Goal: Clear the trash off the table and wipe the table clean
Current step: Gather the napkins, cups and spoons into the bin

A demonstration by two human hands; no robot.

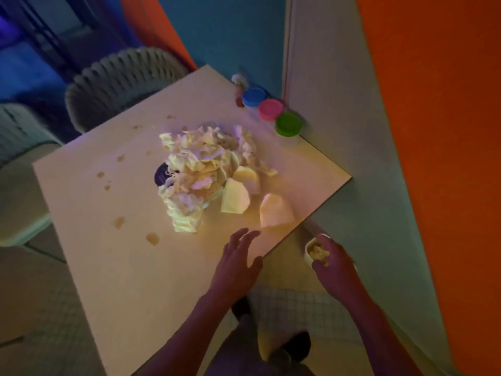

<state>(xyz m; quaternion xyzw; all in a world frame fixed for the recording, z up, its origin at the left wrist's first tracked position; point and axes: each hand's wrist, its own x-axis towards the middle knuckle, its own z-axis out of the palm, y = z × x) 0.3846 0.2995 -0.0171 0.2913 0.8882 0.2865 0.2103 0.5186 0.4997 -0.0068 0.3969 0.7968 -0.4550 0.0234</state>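
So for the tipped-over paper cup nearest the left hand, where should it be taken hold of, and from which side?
Probably around the side wall of the paper cup, coming from the near table edge where the left hand hovers open. It lies on its side, so fingers can wrap across it from above; its mouth's direction is unclear.

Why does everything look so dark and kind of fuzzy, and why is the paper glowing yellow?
In the head view, the room is dim with coloured light; a warm glow falls on the crumpled paper pile and the table, while the room's far side looks blue. The picture is soft, so both hands and the lidded tubs look blurry.
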